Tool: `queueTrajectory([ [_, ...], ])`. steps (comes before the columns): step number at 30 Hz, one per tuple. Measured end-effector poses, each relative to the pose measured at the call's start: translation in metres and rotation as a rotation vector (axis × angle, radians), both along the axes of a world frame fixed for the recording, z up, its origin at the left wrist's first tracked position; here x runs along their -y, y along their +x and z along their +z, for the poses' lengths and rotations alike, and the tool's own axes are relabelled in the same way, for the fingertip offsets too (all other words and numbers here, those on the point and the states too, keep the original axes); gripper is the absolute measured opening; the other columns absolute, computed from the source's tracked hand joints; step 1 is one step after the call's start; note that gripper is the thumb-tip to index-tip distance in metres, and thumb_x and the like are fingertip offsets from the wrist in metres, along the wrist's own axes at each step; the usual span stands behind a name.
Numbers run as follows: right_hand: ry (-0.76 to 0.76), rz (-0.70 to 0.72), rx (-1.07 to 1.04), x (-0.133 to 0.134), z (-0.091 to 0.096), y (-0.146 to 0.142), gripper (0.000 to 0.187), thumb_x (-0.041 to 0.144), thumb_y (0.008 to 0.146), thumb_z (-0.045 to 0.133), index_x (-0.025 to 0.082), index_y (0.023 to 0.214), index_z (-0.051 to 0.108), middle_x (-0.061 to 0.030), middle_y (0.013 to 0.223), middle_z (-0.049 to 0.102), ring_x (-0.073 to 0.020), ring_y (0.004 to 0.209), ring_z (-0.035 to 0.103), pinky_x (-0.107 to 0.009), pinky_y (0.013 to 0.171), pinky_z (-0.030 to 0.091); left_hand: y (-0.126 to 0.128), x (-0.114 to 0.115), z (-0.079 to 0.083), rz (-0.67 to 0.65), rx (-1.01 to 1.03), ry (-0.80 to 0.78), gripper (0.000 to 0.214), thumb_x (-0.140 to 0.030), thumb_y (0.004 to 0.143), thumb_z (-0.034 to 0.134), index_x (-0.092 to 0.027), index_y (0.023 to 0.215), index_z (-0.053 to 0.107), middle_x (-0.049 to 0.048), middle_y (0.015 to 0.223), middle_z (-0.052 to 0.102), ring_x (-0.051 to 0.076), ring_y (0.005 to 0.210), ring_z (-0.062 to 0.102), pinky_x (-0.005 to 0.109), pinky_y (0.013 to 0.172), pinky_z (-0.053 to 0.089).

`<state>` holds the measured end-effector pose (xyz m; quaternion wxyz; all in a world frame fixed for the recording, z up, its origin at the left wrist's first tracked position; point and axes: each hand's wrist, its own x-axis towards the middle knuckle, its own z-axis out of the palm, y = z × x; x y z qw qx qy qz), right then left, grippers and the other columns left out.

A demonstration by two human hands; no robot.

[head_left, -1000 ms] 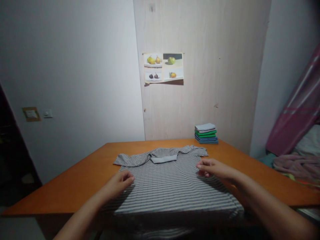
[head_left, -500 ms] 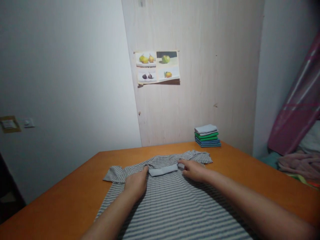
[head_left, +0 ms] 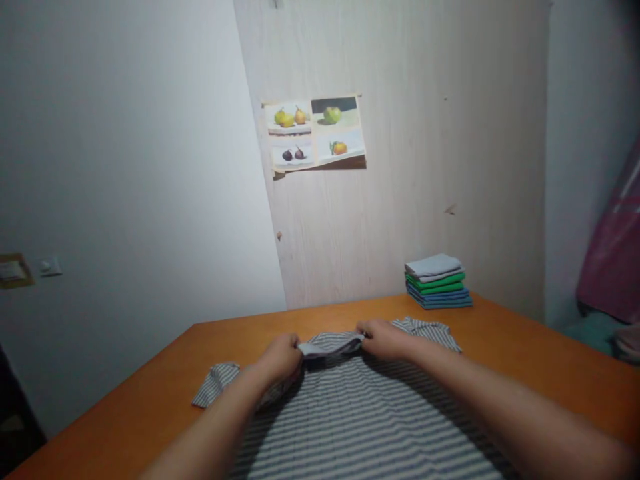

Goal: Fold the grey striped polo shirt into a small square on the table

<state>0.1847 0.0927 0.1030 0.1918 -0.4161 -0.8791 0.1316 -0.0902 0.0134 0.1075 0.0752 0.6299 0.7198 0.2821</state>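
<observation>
A grey-and-white striped shirt (head_left: 340,420) lies spread over the table, its short sleeves reaching out to the left and right. Its plain light-grey collar (head_left: 330,352) is stretched between my two hands and lifted slightly off the tabletop. My left hand (head_left: 281,358) pinches the collar's left end with closed fingers. At the other end, my right hand (head_left: 384,339) grips the collar, fingers curled in. My left forearm covers part of the left sleeve (head_left: 216,383); the right sleeve (head_left: 433,332) shows beyond my right hand.
A stack of folded clothes (head_left: 437,281), grey, green and blue, sits at the back right of the orange table (head_left: 150,393). Behind the table rises a wall with a fruit picture (head_left: 315,133). Pink draped material (head_left: 613,247) hangs at the far right.
Both hands have closed on the collar's ends and raised it off the table. The shirt's shoulder area has lifted with it, and the view has shifted a little.
</observation>
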Motion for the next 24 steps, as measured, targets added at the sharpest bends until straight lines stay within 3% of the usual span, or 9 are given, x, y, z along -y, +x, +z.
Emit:
queueTrajectory([
  [2, 0.007, -0.075, -0.139, -0.022, 0.01, -0.009, 0.037, 0.019, 0.088, 0.051, 0.017, 0.122, 0.066, -0.0094, 0.105, 0.075, -0.0213, 0.097, 0.068, -0.028, 0.08, 0.049, -0.009, -0.025, 0.015, 0.03, 0.099, 0.113, 0.018, -0.022, 0.084, 0.058, -0.016, 0.095, 0.071, 0.0084, 0.084, 0.077, 0.021, 0.085, 0.071, 0.028, 0.075, 0.054],
  [4, 0.032, -0.17, -0.302, -0.036, 0.013, -0.016, 0.055, 0.02, 0.091, 0.049, 0.014, 0.146, 0.047, -0.0132, 0.122, 0.07, -0.0209, 0.111, 0.065, -0.029, 0.09, 0.048, -0.016, -0.043, 0.025, 0.057, 0.171, 0.241, 0.032, -0.025, 0.089, 0.055, -0.016, 0.118, 0.065, 0.012, 0.117, 0.073, 0.021, 0.112, 0.066, 0.03, 0.093, 0.051],
  [6, 0.034, -0.214, -0.387, -0.041, 0.009, -0.021, 0.068, 0.02, 0.089, 0.052, 0.011, 0.154, 0.035, -0.0162, 0.134, 0.064, -0.0223, 0.121, 0.061, -0.032, 0.099, 0.046, -0.022, -0.051, 0.026, 0.067, 0.208, 0.325, 0.042, -0.028, 0.089, 0.056, -0.017, 0.13, 0.058, 0.0135, 0.138, 0.063, 0.023, 0.131, 0.055, 0.034, 0.107, 0.044],
  [8, 0.026, -0.183, -0.346, -0.037, 0.0, -0.022, 0.068, 0.02, 0.087, 0.053, 0.01, 0.153, 0.038, -0.0169, 0.14, 0.06, -0.024, 0.127, 0.058, -0.034, 0.105, 0.044, -0.029, -0.049, 0.019, 0.058, 0.212, 0.348, 0.047, -0.028, 0.088, 0.058, -0.017, 0.133, 0.056, 0.0139, 0.145, 0.057, 0.024, 0.136, 0.05, 0.037, 0.113, 0.039],
  [12, 0.042, -0.1, -0.16, -0.018, -0.017, -0.016, 0.053, 0.021, 0.086, 0.055, 0.012, 0.138, 0.059, -0.0144, 0.138, 0.062, -0.0257, 0.129, 0.057, -0.033, 0.11, 0.04, -0.057, -0.031, -0.007, 0.072, 0.178, 0.302, 0.045, -0.026, 0.087, 0.057, -0.017, 0.131, 0.059, 0.0138, 0.142, 0.06, 0.025, 0.132, 0.056, 0.039, 0.113, 0.04],
  [16, 0.072, -0.094, -0.026, -0.002, -0.029, -0.012, 0.047, 0.028, 0.092, 0.051, 0.01, 0.134, 0.062, -0.0165, 0.136, 0.063, -0.0287, 0.128, 0.057, -0.037, 0.109, 0.041, -0.105, -0.01, -0.027, 0.222, 0.146, 0.239, 0.042, -0.026, 0.09, 0.051, -0.014, 0.129, 0.058, 0.0166, 0.139, 0.062, 0.025, 0.127, 0.06, 0.037, 0.108, 0.044],
  [21, 0.139, -0.07, 0.079, 0.012, -0.049, -0.014, 0.043, 0.034, 0.097, 0.045, 0.011, 0.128, 0.064, -0.0185, 0.133, 0.064, -0.0301, 0.123, 0.06, -0.039, 0.105, 0.043, -0.167, 0.024, -0.036, 0.493, 0.07, 0.16, 0.038, -0.024, 0.088, 0.051, -0.015, 0.123, 0.061, 0.0191, 0.133, 0.065, 0.03, 0.125, 0.06, 0.04, 0.103, 0.046],
  [24, 0.179, -0.064, 0.106, 0.017, -0.059, -0.014, 0.038, 0.034, 0.099, 0.041, 0.012, 0.118, 0.067, -0.0172, 0.126, 0.067, -0.0285, 0.118, 0.062, -0.037, 0.101, 0.043, -0.189, 0.044, -0.038, 0.594, 0.017, 0.118, 0.031, -0.029, 0.087, 0.052, -0.016, 0.112, 0.065, 0.018, 0.116, 0.072, 0.032, 0.117, 0.064, 0.039, 0.093, 0.05],
])
